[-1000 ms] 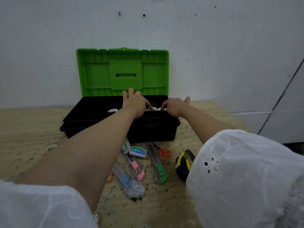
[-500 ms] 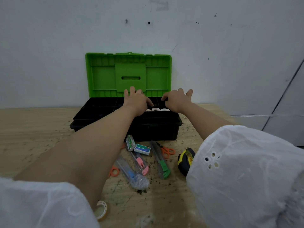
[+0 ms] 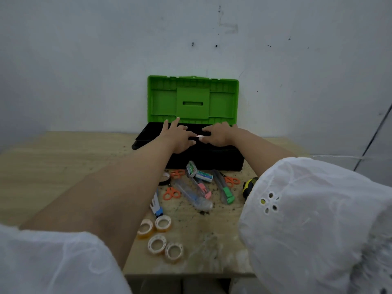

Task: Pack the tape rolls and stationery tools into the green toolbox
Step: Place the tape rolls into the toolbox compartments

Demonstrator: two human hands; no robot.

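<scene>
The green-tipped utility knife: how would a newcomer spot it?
Start at the open toolbox with its green lid. On the table just in front of its right half lies the utility knife, beside orange scissors. Only its near end is green.

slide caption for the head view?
Both hands reach into the open green toolbox; tape rolls and scissors wait outside.

Both hands point(image 3: 199, 136) seem to cover the toolbox point(image 3: 212, 160) opening; tools crowd its front, left worktop point(image 3: 53, 166) bare.
</scene>
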